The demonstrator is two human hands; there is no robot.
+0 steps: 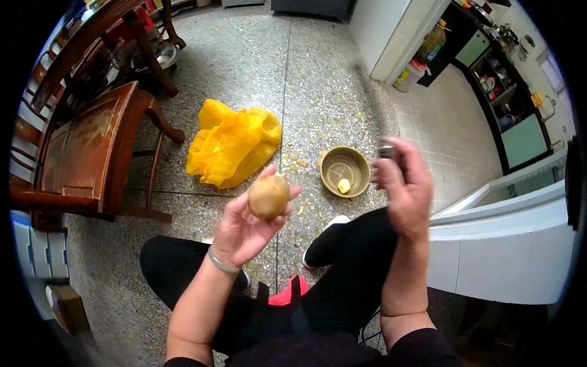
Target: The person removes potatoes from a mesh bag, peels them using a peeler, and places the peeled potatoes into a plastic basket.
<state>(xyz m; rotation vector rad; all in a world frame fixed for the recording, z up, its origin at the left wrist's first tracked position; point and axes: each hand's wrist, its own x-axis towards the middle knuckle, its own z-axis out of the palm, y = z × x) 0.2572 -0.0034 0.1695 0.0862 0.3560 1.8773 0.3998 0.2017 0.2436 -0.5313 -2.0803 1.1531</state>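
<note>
Left fingers [295, 191] cupping potato [268, 197], right fingers [411, 153] closed on blurred tool [386, 148] — floor [315, 215] showing between, basket rim [322, 175] beyond

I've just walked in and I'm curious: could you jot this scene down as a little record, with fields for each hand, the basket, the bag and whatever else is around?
Left hand: cradles a brown, potato-like item
Left wrist: a pale bangle
Right hand: raised, blurred, gripping a small dark object, too unclear to name
Basket: round, on the floor, one pale yellow piece inside
Bag: yellow mesh, crumpled, left of the basket
Floor: speckled, with scraps between bag and basket
Furniture: wooden chair at left
</note>
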